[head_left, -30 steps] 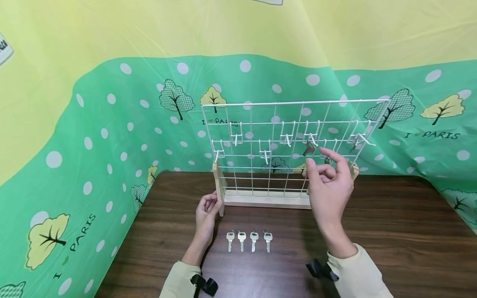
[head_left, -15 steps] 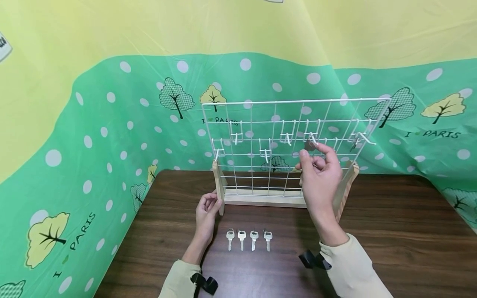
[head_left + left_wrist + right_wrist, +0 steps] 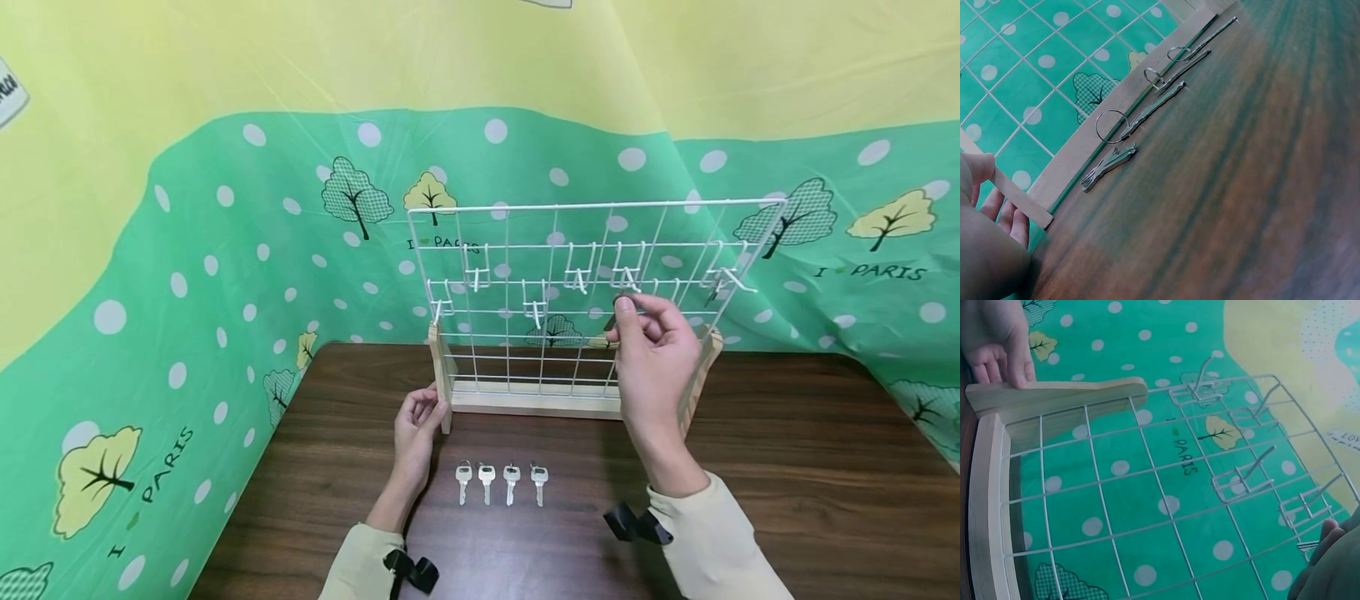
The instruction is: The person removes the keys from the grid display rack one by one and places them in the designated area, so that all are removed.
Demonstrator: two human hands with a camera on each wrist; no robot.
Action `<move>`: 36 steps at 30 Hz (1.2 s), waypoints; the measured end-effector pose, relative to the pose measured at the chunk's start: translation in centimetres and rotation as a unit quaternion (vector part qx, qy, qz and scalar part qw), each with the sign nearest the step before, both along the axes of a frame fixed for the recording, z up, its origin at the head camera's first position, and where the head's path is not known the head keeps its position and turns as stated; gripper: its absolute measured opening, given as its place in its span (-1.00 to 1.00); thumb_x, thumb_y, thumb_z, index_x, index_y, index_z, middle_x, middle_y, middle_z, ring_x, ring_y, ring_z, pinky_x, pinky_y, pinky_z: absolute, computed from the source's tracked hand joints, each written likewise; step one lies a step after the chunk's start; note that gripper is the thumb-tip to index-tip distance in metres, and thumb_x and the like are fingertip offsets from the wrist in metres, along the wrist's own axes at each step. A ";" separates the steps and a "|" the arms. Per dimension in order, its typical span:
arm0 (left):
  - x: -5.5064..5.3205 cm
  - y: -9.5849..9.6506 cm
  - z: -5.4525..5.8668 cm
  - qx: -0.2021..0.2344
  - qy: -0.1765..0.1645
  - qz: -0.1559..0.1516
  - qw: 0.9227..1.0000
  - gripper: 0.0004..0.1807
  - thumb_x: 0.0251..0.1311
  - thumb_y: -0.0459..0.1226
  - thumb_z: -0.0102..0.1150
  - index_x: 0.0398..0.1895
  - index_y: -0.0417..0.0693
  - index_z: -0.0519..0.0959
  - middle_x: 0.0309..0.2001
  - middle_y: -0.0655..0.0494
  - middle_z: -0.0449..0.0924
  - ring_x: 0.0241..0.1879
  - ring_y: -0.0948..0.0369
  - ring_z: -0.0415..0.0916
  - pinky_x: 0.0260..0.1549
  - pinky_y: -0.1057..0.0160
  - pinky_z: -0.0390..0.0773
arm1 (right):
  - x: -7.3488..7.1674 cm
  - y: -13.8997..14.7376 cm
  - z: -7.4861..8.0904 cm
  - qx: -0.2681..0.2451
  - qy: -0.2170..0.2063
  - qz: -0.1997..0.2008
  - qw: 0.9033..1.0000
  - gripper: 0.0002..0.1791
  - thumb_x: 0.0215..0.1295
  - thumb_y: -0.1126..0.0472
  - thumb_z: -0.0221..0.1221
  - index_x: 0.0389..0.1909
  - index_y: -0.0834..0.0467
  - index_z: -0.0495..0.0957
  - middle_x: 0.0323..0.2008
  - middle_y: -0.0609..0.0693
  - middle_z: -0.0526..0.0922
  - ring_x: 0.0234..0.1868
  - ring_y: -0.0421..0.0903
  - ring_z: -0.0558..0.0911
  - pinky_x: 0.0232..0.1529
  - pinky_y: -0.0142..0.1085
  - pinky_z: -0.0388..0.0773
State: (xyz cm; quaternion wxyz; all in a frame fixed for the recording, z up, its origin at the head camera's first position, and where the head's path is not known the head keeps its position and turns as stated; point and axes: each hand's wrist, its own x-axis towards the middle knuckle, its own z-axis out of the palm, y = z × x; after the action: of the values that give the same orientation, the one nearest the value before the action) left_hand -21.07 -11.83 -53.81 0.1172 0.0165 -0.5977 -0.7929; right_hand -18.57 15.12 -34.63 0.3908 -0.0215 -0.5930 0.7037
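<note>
My right hand (image 3: 657,354) pinches a dark-looking key (image 3: 611,322) between thumb and index finger, just below a white wire hook (image 3: 626,278) on the grid rack (image 3: 555,206). Most of that key is hidden by the fingers. At the rack's left end, my left hand (image 3: 415,423) grips the wooden side piece (image 3: 440,379), thumb on one face and fingers on the other; the left wrist view shows this side piece (image 3: 1019,199) between them. Several silver keys (image 3: 512,483) with rings lie in a row on the table in front of the rack.
Other white hooks (image 3: 535,312) hang in two staggered rows on the grid. Another key (image 3: 712,292) hangs at the rightmost hook. The rack's wooden base bar (image 3: 532,405) stands on the brown table (image 3: 300,500). A green and yellow printed cloth (image 3: 247,250) rises behind.
My right hand reached left to the key at the hook, pinched it and drew it slightly down, off the hook. My left hand and the row of keys have stayed put.
</note>
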 end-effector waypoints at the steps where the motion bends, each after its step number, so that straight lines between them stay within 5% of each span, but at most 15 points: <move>1: 0.0 0.0 0.0 -0.001 -0.001 0.000 1.000 -0.75 0.45 -0.56 0.27 0.05 -0.53 0.46 0.38 -0.31 0.61 0.30 0.22 0.59 0.39 0.39 0.53 | 0.1 0.0 0.0 -0.004 0.003 0.002 1.000 -0.93 0.50 0.39 0.36 -0.18 0.18 0.78 -0.58 -0.05 0.70 -0.57 -0.25 0.62 -0.66 -0.52 0.34; 10: 0.0 0.0 0.0 0.000 -0.004 0.000 1.000 -0.73 0.45 -0.56 0.28 0.06 -0.55 0.44 0.37 -0.30 0.60 0.29 0.25 0.60 0.39 0.39 0.52 | 0.8 0.2 0.3 -0.018 0.017 0.002 1.000 -0.94 0.50 0.37 0.38 -0.20 0.17 0.79 -0.56 0.02 0.67 -0.54 -0.19 0.64 -0.63 -0.51 0.35; 27: 0.1 0.1 0.1 -0.002 0.001 0.003 1.000 -0.71 0.43 -0.59 0.27 0.07 -0.61 0.42 0.36 -0.33 0.60 0.28 0.28 0.60 0.41 0.38 0.51 | 1.5 0.5 0.2 -0.021 0.073 -0.002 0.997 -0.87 0.35 0.47 0.44 -0.20 0.52 0.77 -0.44 -0.05 0.67 -0.47 -0.22 0.48 -0.47 -0.53 0.41; 36: 0.1 0.1 0.1 -0.007 0.003 0.004 1.000 -0.72 0.45 -0.57 0.27 0.07 -0.60 0.43 0.37 -0.32 0.60 0.29 0.29 0.59 0.41 0.39 0.51 | 2.4 1.0 -0.6 0.000 0.066 0.015 0.998 -0.86 0.35 0.48 0.43 -0.19 0.54 0.76 -0.44 -0.05 0.72 -0.66 -0.25 0.45 -0.61 -0.53 0.38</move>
State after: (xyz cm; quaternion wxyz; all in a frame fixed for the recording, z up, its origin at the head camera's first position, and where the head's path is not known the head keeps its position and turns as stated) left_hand -21.02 -11.76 -53.76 0.1221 0.0156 -0.6028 -0.7884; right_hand -16.19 16.10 -35.27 0.4179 0.0338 -0.5662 0.7097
